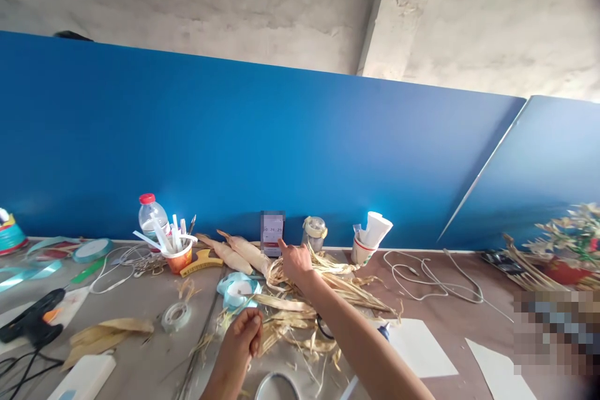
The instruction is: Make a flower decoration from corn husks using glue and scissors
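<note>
My right hand (pixel 295 260) reaches far across the table, its forefinger stretched out and touching the small phone (pixel 272 233) that leans upright against the blue partition; the other fingers are curled in. My left hand (pixel 244 336) rests near the front of the table as a loose fist, beside a heap of dried corn husks (pixel 300 306); I cannot make out anything in it. A roll of light blue ribbon (pixel 237 289) lies just beyond the left hand.
A paper cup of pens (pixel 178 255), a water bottle (pixel 150 215), a yellow hair clip (pixel 202 260), a tape roll (pixel 177 315) and a black glue gun (pixel 32 324) lie left. A jar (pixel 315 232), a cup (pixel 368 244), white cable (pixel 422 275) and paper sheets (pixel 419 344) lie right.
</note>
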Tool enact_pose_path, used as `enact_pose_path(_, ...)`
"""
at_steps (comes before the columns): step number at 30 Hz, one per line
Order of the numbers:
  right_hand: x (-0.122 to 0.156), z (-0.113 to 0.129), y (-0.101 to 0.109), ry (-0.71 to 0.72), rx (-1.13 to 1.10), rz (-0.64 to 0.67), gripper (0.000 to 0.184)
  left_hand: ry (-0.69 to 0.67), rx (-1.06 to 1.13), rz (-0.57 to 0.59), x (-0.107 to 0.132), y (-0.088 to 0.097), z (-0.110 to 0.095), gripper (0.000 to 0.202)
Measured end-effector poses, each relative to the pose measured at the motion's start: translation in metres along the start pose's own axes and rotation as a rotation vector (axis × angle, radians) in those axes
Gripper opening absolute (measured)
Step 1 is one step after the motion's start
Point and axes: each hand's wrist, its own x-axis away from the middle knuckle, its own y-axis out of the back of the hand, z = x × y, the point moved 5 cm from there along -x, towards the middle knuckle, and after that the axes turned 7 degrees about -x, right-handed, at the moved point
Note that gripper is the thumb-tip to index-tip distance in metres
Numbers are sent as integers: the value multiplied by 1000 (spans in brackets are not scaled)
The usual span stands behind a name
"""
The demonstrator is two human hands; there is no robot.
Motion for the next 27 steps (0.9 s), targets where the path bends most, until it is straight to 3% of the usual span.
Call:
enact_pose_path(11,-18,-4,-11,-15,20,8,58,12,51,45,1,-1,0,44)
enact_pose_path(17,-14,-1,-2,-4,-22,-27,57,2,54,59,2,-1,0,41)
enact_pose_path(21,10,4,12,18,-76,-94,52,-9,42,52,2,-1,2,37)
enact_pose_path(27,84,1,20,84,-270,-231,25,-25,29,65,2,-2,5,31)
